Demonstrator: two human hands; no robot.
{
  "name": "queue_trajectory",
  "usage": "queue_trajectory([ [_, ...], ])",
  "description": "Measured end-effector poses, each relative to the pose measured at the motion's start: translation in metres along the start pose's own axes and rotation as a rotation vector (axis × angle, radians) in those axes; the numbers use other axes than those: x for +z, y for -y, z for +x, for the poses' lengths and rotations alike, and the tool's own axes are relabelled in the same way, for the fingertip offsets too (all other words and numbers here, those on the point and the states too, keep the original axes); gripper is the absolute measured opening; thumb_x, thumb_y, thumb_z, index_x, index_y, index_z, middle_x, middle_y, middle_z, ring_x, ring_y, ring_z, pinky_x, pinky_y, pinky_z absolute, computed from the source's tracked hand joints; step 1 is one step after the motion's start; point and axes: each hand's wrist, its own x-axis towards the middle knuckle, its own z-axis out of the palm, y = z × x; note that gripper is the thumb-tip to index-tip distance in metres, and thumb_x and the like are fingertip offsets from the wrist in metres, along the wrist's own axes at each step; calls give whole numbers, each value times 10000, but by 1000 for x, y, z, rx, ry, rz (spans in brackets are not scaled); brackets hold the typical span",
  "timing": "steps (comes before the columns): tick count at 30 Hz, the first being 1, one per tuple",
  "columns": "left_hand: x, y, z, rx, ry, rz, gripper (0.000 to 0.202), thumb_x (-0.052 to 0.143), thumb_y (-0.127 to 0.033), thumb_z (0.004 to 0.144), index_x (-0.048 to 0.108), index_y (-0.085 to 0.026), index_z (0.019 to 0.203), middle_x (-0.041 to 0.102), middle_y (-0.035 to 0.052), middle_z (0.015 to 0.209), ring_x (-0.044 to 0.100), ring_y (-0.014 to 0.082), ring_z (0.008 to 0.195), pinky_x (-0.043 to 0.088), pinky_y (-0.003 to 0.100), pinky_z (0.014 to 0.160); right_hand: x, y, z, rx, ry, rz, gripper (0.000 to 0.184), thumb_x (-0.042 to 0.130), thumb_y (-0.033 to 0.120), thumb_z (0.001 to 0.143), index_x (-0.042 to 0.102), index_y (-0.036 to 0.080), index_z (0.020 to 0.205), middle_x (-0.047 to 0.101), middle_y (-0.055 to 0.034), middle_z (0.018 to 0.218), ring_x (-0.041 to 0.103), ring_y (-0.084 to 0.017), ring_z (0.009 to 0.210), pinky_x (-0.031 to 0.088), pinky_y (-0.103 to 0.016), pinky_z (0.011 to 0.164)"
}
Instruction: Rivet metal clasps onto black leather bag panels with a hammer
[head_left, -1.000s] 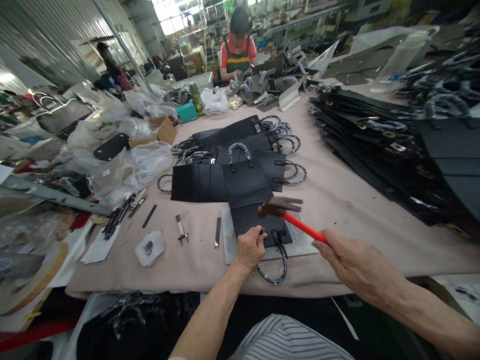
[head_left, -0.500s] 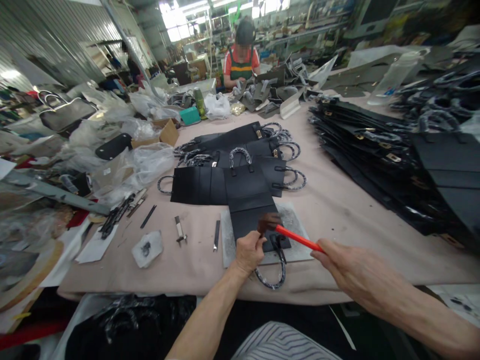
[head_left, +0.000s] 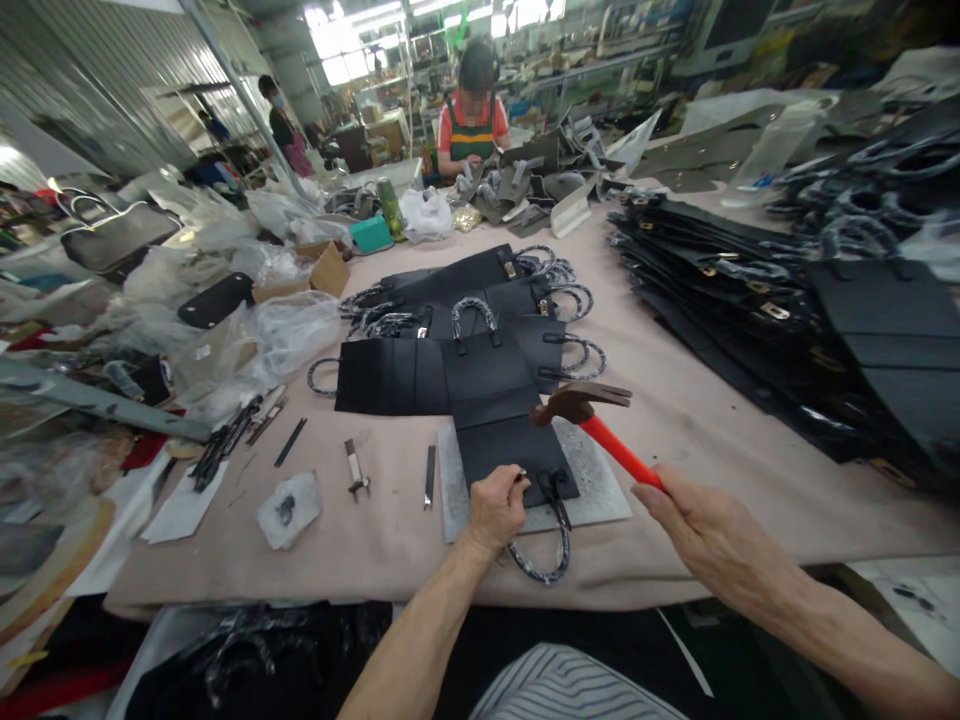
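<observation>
A: What has just changed?

B: The hammer [head_left: 626, 455]. Half a second ago its head was down at the left hand's fingertips; now it is lifted clear, over the black bag panel [head_left: 504, 447].

A: And the hands?

B: The right hand [head_left: 701, 515] is closed around the end of the orange handle. The left hand [head_left: 495, 508] is in the same place as before, thumb and fingers pinched narrow on what looks like a small dark piece [head_left: 523, 474], too small to name.

A: Where exactly is the panel?

B: Its lower part lies flat on the pale slab [head_left: 600, 485], near the table's [head_left: 375, 560] near edge. The wrapped handle loop [head_left: 545, 577] sticks out past the slab's near edge but stops short of the table's. The upper part runs past the slab's far edge toward other black bag pieces [head_left: 390, 375].

A: So what does the lift mean for the work?

B: Probably a moment between blows. The pinch looks steady beside the loop's base, so the struck spot seems unchanged. Whether anything is fully set, nobody can tell; the fingers hide it.
</observation>
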Motion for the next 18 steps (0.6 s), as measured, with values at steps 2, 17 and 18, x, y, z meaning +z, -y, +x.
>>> queue_trajectory([
  [2,-1,-1,1,-22,10,-1,128,535,-142,940,649,-201,931,714,64,867,704,194,803,574,279,751,-2,4,-2,-37,-31,-14,423,336,592,1030,416,269,770,471,42,505,459,-156,418,254,-300,480],
  [17,-2,-3,5,-20,-54,34,169,517,-193,954,611,-210,815,652,25,712,648,163,620,528,240,611,9,12,-9,-131,106,-283,318,364,438,1058,518,229,873,615,-8,608,504,-155,450,152,-329,531],
  [18,-2,-4,5,-17,-67,35,167,517,-200,956,620,-215,826,654,23,706,655,166,620,533,241,605,9,11,-8,-106,132,-271,306,378,434,1055,531,228,889,630,-12,628,518,-158,470,157,-327,537],
])
